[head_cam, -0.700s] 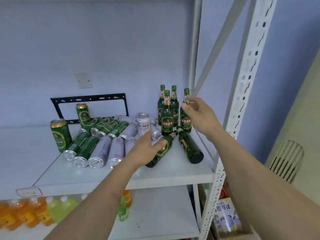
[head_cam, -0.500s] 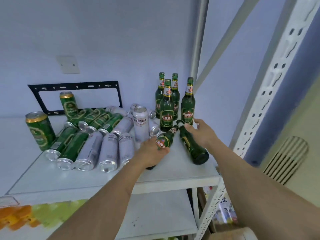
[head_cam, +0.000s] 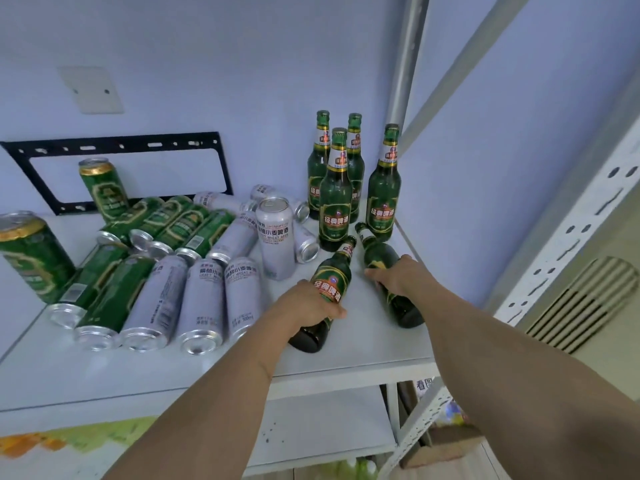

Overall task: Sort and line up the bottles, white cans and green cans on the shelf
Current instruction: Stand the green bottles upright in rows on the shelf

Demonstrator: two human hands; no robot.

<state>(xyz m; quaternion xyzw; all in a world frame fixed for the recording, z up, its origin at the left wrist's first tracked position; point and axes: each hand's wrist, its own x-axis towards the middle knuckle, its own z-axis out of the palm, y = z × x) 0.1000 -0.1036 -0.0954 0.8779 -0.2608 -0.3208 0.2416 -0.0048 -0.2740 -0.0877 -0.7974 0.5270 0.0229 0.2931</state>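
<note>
A stockroom: metal shelving [head_cam: 360, 370] stacked with beer bottles [head_cam: 335, 202].

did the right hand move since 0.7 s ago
Yes. The right hand was up by the neck of the standing bottle; it has dropped to the lying bottle below.

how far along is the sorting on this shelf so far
Early on. Done: four green bottles stand upright in the back right corner, though bunched rather than lined up. In hand: the left hand grips one lying bottle and the right hand another lying bottle. Left: most green cans and white cans still lie mixed in a pile.
</note>
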